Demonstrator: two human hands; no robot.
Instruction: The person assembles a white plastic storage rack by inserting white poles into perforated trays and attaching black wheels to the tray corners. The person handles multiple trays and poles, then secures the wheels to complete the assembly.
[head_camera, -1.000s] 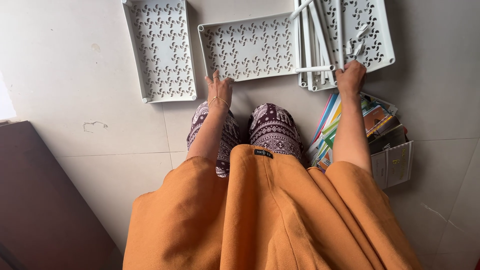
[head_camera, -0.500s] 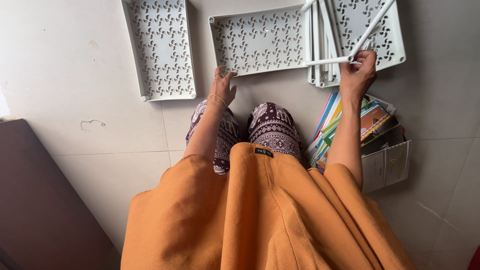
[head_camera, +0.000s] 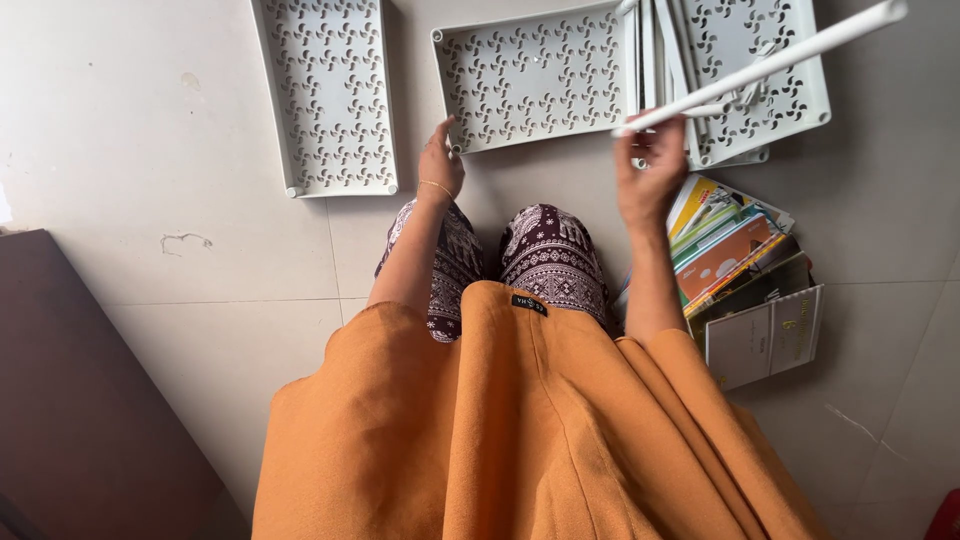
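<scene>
Your right hand (head_camera: 648, 178), center right of the frame, grips a white tube (head_camera: 765, 66) slanting to the upper right corner. Your left hand (head_camera: 440, 160) is relaxed, fingers touching the middle tray (head_camera: 535, 80). Books (head_camera: 735, 260) lie lower right.

Right hand (head_camera: 648, 178) risen and drawn inward, white rod (head_camera: 765, 66) lifted off the pile; left hand (head_camera: 439, 162) raised beside the middle perforated tray (head_camera: 535, 75).
</scene>
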